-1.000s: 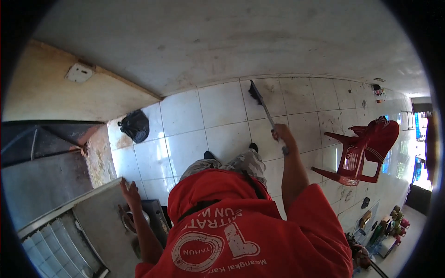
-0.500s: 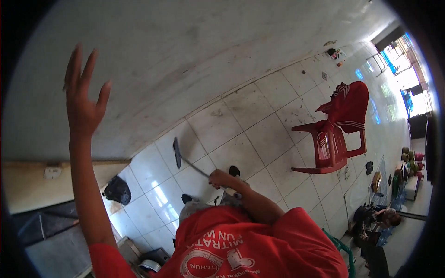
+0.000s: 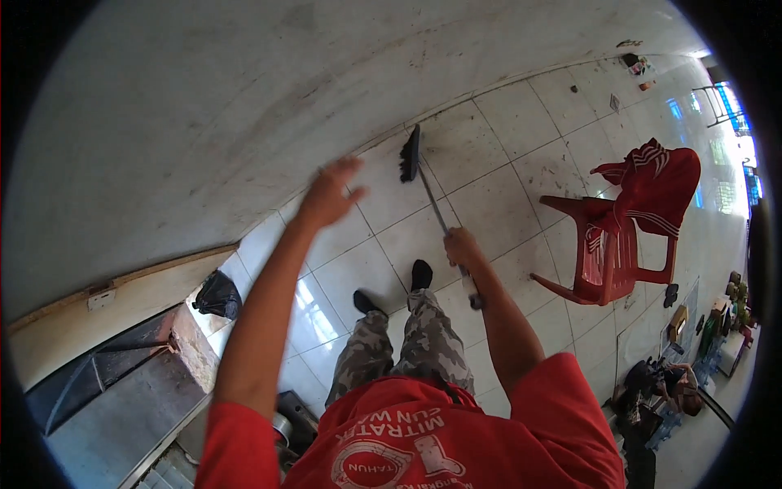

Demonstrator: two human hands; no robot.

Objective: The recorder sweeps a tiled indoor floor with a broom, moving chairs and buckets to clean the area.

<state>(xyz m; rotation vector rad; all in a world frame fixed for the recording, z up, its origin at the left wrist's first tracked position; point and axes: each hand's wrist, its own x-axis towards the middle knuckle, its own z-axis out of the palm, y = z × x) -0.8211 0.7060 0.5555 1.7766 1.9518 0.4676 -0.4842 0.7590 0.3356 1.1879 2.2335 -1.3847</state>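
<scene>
Broom has swung wallward since the earlier frame: its dark head is now by the foot of the wall, left of the red chair on that chair's wall side. Left hand has come down from high up against the wall; view has turned too.

Right hand: left of the chair, fingers closed round the broom handle. Left hand: farther left of the chair, in the air, fingers loosely spread, blurred, holding nothing. Can't tell if the bristles press on the floor.

Progress, judged: sweeping looks partway. Tiles well left of the chair look fairly clean. Left over: flecks just off the chair's wall side, plus small clutter along the wall, well beyond the chair. No gathered pile visible.

Black bag well left of the chair, not touched by either hand; contents can't be told. Dark red cloth with white stripes hangs over the chair's back.
</scene>
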